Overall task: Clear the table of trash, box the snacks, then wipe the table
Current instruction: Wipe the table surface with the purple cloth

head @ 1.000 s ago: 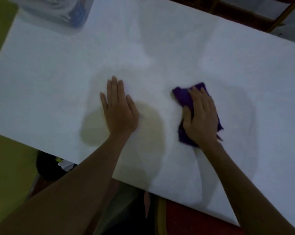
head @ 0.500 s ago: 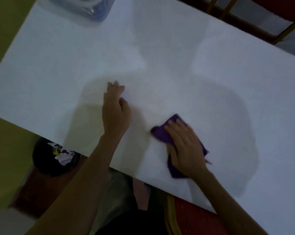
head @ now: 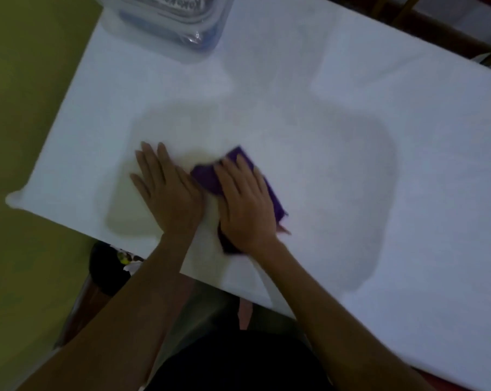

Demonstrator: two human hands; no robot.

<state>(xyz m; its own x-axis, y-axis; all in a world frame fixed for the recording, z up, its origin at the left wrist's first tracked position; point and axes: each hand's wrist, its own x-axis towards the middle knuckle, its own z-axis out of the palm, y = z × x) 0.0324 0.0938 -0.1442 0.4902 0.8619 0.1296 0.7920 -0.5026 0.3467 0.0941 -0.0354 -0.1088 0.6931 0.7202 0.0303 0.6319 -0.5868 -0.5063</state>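
Note:
A purple cloth lies on the white table near its front edge. My right hand presses flat on the cloth with straight fingers, covering most of it. My left hand rests flat on the bare table just left of the cloth, its thumb side almost touching my right hand. A clear plastic snack box with a lid stands at the table's far left corner, with packets showing through its wall.
A black bin holding wrappers sits on the floor below the table's front left edge. A dark wooden chair frame runs behind the far edge. Yellow-green floor lies to the left.
My right hand slid the purple cloth toward me and then left, ending beside my left hand. My left hand stayed flat on the table. The view shifted, showing more of the snack box.

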